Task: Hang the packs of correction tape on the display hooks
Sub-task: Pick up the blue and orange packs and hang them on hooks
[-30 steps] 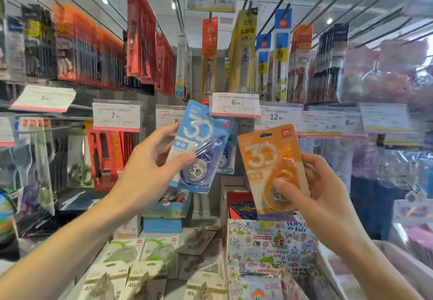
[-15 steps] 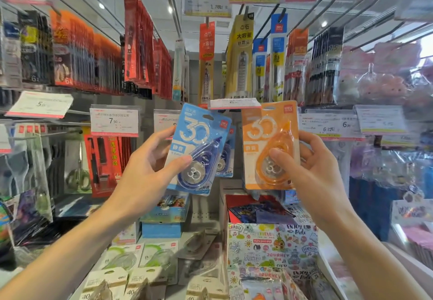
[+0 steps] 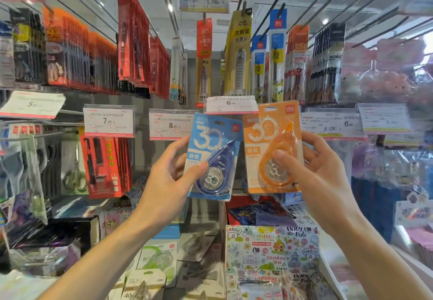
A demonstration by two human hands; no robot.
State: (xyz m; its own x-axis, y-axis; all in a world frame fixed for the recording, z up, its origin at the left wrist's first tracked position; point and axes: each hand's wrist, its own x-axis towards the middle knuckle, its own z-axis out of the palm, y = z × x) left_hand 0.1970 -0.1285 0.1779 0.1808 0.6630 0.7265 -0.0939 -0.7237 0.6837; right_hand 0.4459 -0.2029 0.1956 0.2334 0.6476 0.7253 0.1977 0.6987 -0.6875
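Left hand (image 3: pixel 168 182) at seven o'clock pinching blue correction tape pack (image 3: pixel 214 156), right hand (image 3: pixel 321 173) at four o'clock pinching orange correction tape pack (image 3: pixel 273 147), both packs just beneath white 6.00 price tag (image 3: pixel 230 104) at twelve o'clock, pen packs (image 3: pixel 239 55) hanging beyond

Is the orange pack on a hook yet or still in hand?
In hand. The right hand grips the orange pack, thumb on its front. Its hang slot at the top shows no hook through it; the 6.00 tag overlaps its corner.

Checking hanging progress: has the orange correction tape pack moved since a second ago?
Yes. The orange correction tape pack has risen, its top now level with the 6.00 price tag, formerly well below.
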